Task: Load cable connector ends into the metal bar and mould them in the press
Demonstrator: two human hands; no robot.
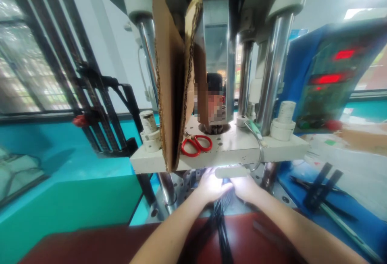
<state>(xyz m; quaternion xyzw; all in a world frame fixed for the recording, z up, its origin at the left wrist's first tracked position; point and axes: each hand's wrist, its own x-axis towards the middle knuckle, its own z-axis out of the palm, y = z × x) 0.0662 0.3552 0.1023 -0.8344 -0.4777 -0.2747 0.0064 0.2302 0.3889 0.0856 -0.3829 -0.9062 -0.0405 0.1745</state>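
Both hands reach under the white press plate (242,149), in bright light. My left hand (212,185) is on the left, its thumb pointing right and its fingertips hidden beneath the plate. Close beside it, my right hand (245,185) is partly covered by a pale bar (231,172). Between and below the hands, a bundle of thin black cables (223,231) runs down over the dark red surface (250,231). What the fingers touch is hidden by glare and the plate. Red-handled scissors (196,146) lie on the plate above the hands.
Folded cardboard (172,74) stands at the plate's left. Steel columns (276,70) rise around the press. At right are a blue control box (305,66) with red displays, and pliers (317,185) on a blue surface. A black slotted bracket (99,107) stands left.
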